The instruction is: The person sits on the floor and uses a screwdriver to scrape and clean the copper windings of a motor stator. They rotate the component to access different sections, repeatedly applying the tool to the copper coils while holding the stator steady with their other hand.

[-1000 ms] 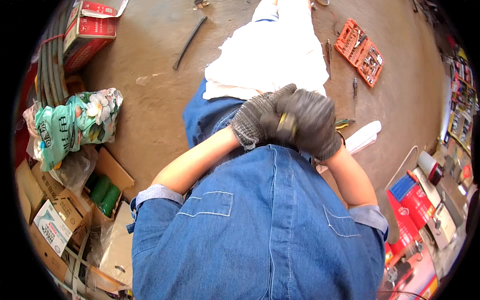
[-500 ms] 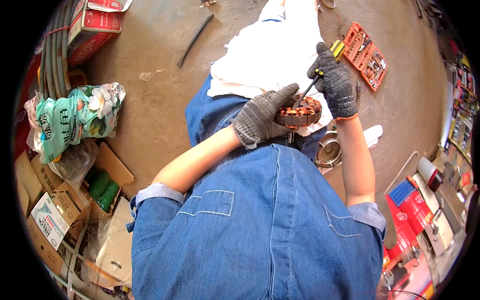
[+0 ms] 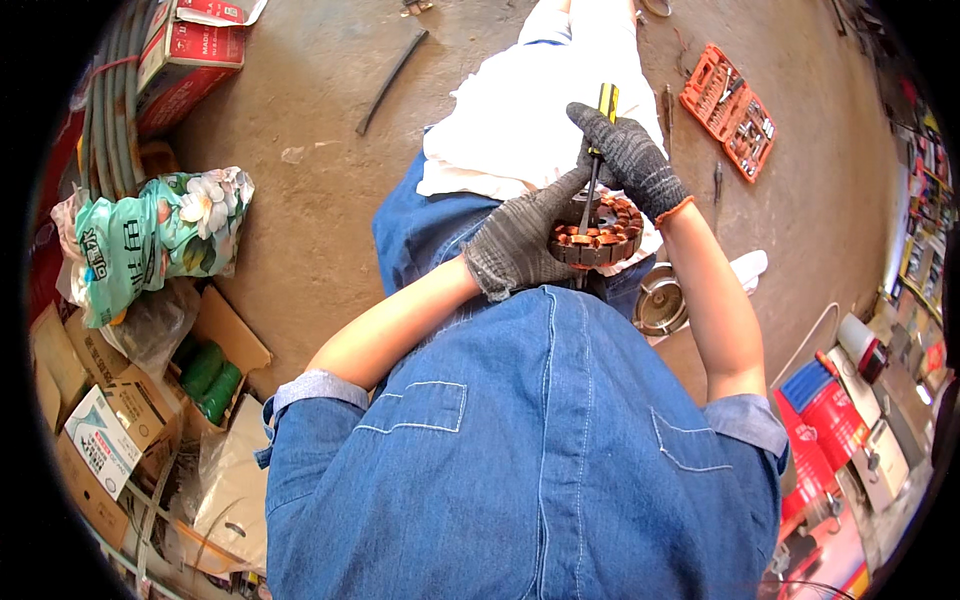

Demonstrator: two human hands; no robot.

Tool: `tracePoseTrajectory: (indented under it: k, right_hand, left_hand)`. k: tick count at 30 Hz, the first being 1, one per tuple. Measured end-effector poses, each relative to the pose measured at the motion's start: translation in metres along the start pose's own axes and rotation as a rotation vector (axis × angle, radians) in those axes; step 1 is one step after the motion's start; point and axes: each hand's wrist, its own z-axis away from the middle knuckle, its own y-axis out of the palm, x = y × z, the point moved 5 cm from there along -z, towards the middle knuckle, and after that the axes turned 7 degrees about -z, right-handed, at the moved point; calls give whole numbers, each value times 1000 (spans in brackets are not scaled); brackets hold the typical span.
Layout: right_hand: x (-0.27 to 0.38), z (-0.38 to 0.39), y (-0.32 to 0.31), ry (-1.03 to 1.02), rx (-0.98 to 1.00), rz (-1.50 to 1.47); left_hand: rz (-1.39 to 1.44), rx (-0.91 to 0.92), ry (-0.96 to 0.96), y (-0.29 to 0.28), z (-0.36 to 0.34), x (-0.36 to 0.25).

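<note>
A round motor stator (image 3: 598, 250) with copper windings rests over my lap, held at its left side by my left hand (image 3: 525, 236) in a dark grey knit glove. My right hand (image 3: 634, 160), gloved the same way, is closed on a screwdriver (image 3: 591, 190) with a yellow and black handle. The blade points down, its tip at the windings on the stator's near left part. Beneath lies a white cloth (image 3: 540, 110) spread over my legs. The left fingers under the stator are hidden.
On the floor at the right lie an open orange socket set (image 3: 730, 112) and a round metal housing (image 3: 660, 300). A black strip (image 3: 392, 80) lies at the far left. Boxes (image 3: 103, 440) and a green floral bag (image 3: 150, 240) line the left, a red container (image 3: 820, 425) the right.
My right hand has moved left and a little down with the screwdriver, which now stands more upright. The left hand keeps its hold on the stator.
</note>
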Motion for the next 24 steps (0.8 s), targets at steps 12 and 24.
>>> tracePoseTrajectory:
  k: [12,24]
  right_hand:
    - [-12,3,24,223,114,-182]
    - [41,69,-1,-358,-191,149]
  left_hand:
    - [-34,80,-36,-10,2,-9]
    - [-342,-10,185,-6,1,-22]
